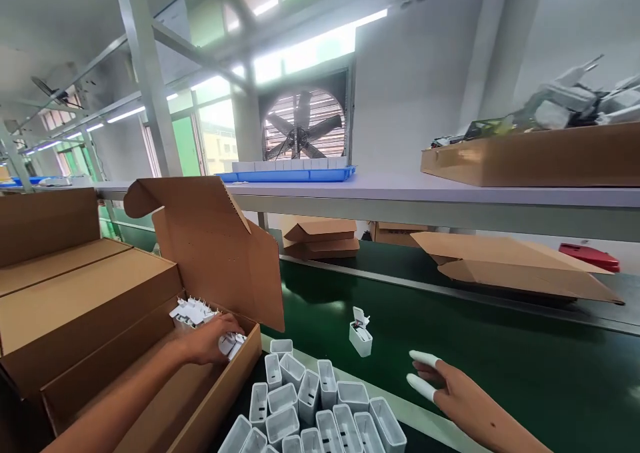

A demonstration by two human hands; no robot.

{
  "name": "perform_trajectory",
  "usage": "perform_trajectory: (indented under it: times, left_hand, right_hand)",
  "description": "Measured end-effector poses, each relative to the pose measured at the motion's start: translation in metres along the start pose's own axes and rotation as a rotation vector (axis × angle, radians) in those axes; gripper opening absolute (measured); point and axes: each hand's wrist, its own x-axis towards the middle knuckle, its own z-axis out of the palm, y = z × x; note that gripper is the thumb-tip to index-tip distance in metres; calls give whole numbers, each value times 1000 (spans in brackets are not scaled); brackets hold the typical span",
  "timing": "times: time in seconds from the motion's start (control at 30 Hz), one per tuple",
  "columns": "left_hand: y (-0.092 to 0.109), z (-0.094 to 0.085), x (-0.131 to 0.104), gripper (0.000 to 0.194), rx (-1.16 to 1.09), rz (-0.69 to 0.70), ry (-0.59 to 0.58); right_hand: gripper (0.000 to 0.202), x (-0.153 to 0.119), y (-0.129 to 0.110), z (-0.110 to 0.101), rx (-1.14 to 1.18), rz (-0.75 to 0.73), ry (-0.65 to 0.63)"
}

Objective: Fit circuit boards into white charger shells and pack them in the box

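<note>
Reference: open carton (227,390). My left hand (215,340) is inside its far end, fingers curled down over the white parts (193,312); finger closure is hidden, so I cannot tell whether a part is clamped. My right hand (447,390) is well to the right of the carton, above the green belt (505,346); its two white-covered fingers are spread apart, holding nothing. One white housing (361,341) with a part protruding stands on the belt, between carton and right hand. Empty white housings (283,424) are grouped just right of the carton.
</note>
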Motion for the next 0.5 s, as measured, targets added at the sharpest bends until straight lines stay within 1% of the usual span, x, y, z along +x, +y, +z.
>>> perform_trajectory:
  times: [0.07,0.1,0.17,0.2,0.23,0.33,0.37,0.4,0.43,0.5]
  left_hand:
    - [-6,-5,-6,65,4,-32,68]
    - [-8,-7,-13,61,13,-63,110]
    - [-12,-9,-27,39,31,-129,161]
    - [-13,-8,-34,29,33,-151,152]
    - [-14,-6,-40,22,30,-155,117]
    - [-12,12,-44,14,7,-88,-41]
    - [-11,19,-41,13,7,-66,-76]
    - [-11,27,-36,15,12,-55,-93]
    - [-11,34,-30,20,22,-64,-98]
    - [-12,46,-18,31,51,-127,-91]
  right_hand:
    - [31,24,-11,13,24,20,-78]
    - [30,35,-14,21,35,31,-118]
    - [25,58,-20,38,31,40,-143]
    - [22,68,-22,47,25,44,-154]
    - [20,77,-24,56,18,48,-169]
    - [22,92,-29,76,0,59,-222]
    - [25,93,-29,79,-6,61,-238]
    - [30,91,-29,79,-12,60,-250]
    - [36,88,-28,76,-20,58,-259]
    - [49,79,-23,63,-36,63,-265]
